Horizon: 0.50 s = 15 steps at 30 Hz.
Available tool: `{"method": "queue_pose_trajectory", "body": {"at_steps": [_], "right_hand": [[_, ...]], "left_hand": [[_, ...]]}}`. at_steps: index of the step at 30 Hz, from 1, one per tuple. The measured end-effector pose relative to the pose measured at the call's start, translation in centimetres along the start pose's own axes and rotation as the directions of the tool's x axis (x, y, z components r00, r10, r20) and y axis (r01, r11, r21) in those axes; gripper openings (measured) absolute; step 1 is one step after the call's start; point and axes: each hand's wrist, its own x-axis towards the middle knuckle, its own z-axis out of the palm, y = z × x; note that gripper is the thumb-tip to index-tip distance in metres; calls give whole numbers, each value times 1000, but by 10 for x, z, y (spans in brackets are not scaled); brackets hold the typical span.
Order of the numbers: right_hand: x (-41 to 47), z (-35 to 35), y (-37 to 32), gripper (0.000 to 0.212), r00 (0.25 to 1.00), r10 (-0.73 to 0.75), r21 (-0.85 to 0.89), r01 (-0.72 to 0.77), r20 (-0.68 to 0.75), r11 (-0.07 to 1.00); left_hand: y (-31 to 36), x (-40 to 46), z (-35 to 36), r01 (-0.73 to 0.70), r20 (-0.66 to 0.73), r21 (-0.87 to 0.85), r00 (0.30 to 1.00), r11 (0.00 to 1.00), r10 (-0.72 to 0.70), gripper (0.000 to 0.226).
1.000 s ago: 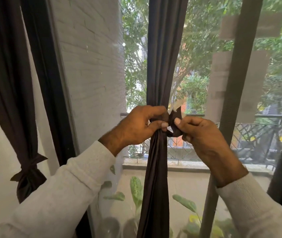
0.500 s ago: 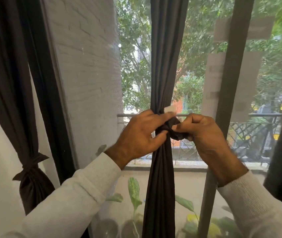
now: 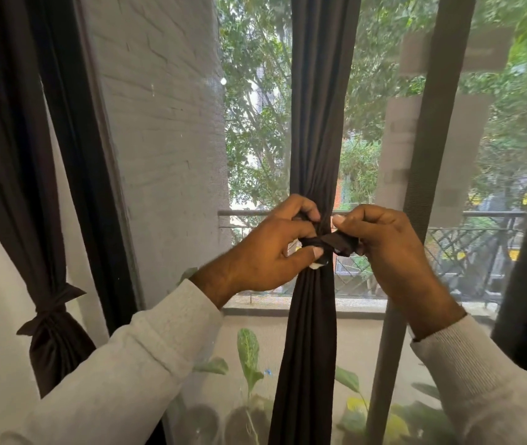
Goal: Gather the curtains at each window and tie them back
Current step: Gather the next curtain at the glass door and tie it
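Note:
A dark brown curtain (image 3: 318, 123) hangs gathered into a narrow bundle in front of the window. A matching tie-back band (image 3: 332, 244) wraps around it at hand height. My left hand (image 3: 268, 252) grips the bundle and the band's left part, thumb pressed on the knot. My right hand (image 3: 384, 242) pinches the band's free end, pulled out to the right. A second dark curtain (image 3: 14, 155) at the far left hangs tied with its own band (image 3: 53, 305).
A black window frame (image 3: 72, 155) and a white brick wall (image 3: 159, 123) stand to the left. A grey vertical bar (image 3: 429, 155) runs just right of my hands. Outside are a balcony railing (image 3: 480, 252), trees and potted plants (image 3: 249, 364) below.
The band's end, sticking up between my hands a second ago, now lies flat and is drawn rightwards by my right hand. The knot looks tighter. The view has shifted slightly.

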Motion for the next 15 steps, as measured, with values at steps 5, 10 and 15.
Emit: {"method": "queue_pose_trajectory", "body": {"at_steps": [5, 10, 15], "right_hand": [[-6, -3, 2, 17, 998, 52, -79, -49, 32, 996], [-14, 0, 2, 10, 995, 75, -152, -64, 66, 986], [-15, -1, 6, 24, 986, -30, -256, 72, 162, 964]], "left_hand": [[-7, -7, 2, 66, -142, 189, 989, 980, -39, 15], [-8, -12, 7, 118, -204, 289, 977, 950, -59, 11], [-4, -13, 8, 141, -222, 320, 973, 937, -70, 12]]}}
